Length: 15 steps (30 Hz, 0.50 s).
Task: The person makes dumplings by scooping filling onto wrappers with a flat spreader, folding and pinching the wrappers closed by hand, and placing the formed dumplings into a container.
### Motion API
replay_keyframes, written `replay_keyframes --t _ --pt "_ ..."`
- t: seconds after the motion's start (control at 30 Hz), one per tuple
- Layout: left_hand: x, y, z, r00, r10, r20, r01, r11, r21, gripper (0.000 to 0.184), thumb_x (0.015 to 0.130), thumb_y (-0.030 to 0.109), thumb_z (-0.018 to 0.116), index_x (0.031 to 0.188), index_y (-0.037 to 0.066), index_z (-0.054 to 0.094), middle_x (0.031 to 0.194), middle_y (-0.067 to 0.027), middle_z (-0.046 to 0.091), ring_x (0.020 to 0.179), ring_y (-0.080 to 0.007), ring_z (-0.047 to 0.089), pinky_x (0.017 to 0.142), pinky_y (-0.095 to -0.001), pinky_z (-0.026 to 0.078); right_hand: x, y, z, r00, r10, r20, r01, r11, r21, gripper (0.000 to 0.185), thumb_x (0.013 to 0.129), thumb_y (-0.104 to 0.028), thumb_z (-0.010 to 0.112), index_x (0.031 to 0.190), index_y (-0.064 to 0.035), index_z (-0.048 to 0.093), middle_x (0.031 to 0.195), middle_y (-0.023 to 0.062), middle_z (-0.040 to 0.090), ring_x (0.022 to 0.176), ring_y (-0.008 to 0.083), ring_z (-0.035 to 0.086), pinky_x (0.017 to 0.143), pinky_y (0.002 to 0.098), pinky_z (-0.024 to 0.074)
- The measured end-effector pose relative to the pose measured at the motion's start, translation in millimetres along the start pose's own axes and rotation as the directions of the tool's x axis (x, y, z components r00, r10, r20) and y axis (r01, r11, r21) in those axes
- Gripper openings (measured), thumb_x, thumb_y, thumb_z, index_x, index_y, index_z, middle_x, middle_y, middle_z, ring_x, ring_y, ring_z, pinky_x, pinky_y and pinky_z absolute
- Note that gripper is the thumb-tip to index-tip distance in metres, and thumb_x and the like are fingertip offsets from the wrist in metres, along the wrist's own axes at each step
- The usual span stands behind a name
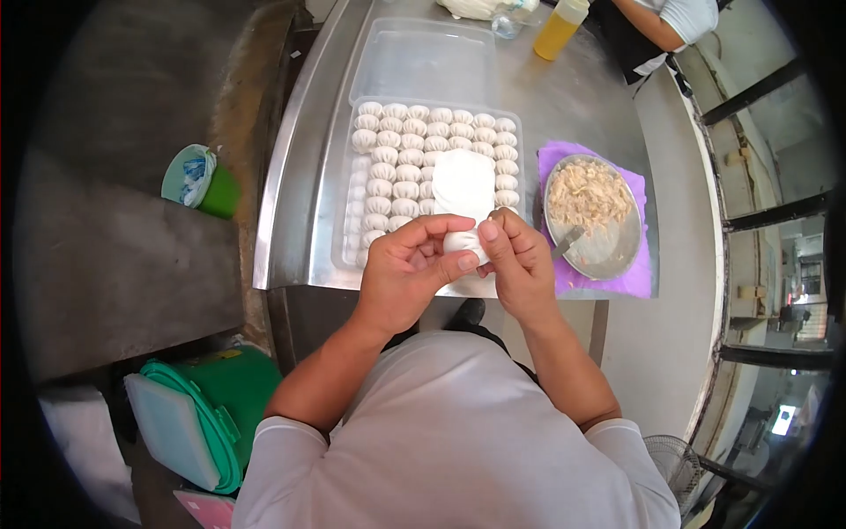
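Observation:
Between the fingertips of both hands is a white pleated dumpling. My left hand grips its left side with thumb and fingers, and my right hand pinches its right edge. Just beyond the hands, a stack of round white wrappers lies over a clear plastic tray holding rows of finished dumplings. To the right, a metal bowl of pale shredded filling rests on a purple cloth, with a flat-handled utensil leaning in it.
A clear lid lies behind the tray on the steel table. A bottle of yellow liquid stands at the back, near another person's arm. On the left are a small green bin and a large green container.

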<state>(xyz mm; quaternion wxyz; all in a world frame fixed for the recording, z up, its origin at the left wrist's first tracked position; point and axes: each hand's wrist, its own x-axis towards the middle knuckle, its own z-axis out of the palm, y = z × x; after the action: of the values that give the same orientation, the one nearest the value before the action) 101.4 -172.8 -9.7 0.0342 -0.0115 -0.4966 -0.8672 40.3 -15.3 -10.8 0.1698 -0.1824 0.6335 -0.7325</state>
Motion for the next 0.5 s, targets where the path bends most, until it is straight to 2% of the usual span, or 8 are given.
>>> replay_keyframes --t 0.13,0.2,0.37,0.43,0.5 --pt "1.3 -2.3 4.1 0.997 0.02 -0.077 -0.016 0.999 0.049 0.036 0.089 -0.004 0.073 0.124 -0.004 0.064 0.111 -0.0087 0.068 0.102 -0.0145 0.065 0.09 -0.0294 0.055 8.8 3.4 -7.1 0.998 0.003 0.061 -0.003 1.0 0.008 0.029 0.107 -0.027 0.055 0.085 -0.0084 0.057 0.075 -0.0055 0.053 0.065 0.0008 0.045 0.057 0.0188 0.0404" --pt "0.8 -0.5 6.9 0.996 0.045 -0.082 -0.041 0.998 0.051 0.035 0.091 -0.004 0.071 0.124 -0.005 0.063 0.109 -0.0098 0.069 0.099 -0.0158 0.067 0.089 -0.0301 0.056 12.7 0.1 -5.9 0.99 0.114 0.087 -0.132 0.961 0.243 0.027 0.106 -0.027 0.056 0.087 -0.0088 0.057 0.076 -0.005 0.055 0.065 0.0004 0.047 0.057 0.0184 0.042" --pt "0.7 1.3 8.8 0.989 0.116 -0.086 -0.113 0.993 0.044 0.034 0.092 -0.003 0.07 0.125 -0.006 0.061 0.109 -0.0102 0.069 0.097 -0.0163 0.068 0.088 -0.0307 0.057 21.7 -3.7 -3.8 0.986 0.101 0.136 -0.135 0.955 0.264 0.027 0.106 -0.027 0.058 0.086 -0.0085 0.057 0.078 -0.0041 0.056 0.065 0.0006 0.048 0.056 0.0184 0.0416" --pt "1.4 0.4 7.3 0.979 0.144 -0.144 -0.13 0.986 0.104 0.034 0.092 -0.003 0.07 0.125 -0.005 0.061 0.111 -0.0097 0.068 0.1 -0.0155 0.067 0.088 -0.0303 0.056 27.4 -1.6 -1.3 0.985 0.094 0.146 -0.129 0.959 0.253 0.026 0.105 -0.027 0.06 0.086 -0.0084 0.057 0.078 -0.0037 0.056 0.065 0.0011 0.048 0.056 0.0185 0.0417" --pt "2.1 -0.5 2.7 0.973 0.148 -0.175 -0.132 0.986 0.101 0.034 0.092 -0.002 0.071 0.125 -0.005 0.061 0.112 -0.0095 0.068 0.101 -0.0152 0.066 0.089 -0.03 0.056 32.7 2.7 5.9 0.992 0.124 0.012 -0.124 0.974 0.192 0.026 0.102 -0.026 0.064 0.085 -0.0085 0.056 0.075 -0.0043 0.054 0.063 0.002 0.046 0.056 0.0188 0.0408"
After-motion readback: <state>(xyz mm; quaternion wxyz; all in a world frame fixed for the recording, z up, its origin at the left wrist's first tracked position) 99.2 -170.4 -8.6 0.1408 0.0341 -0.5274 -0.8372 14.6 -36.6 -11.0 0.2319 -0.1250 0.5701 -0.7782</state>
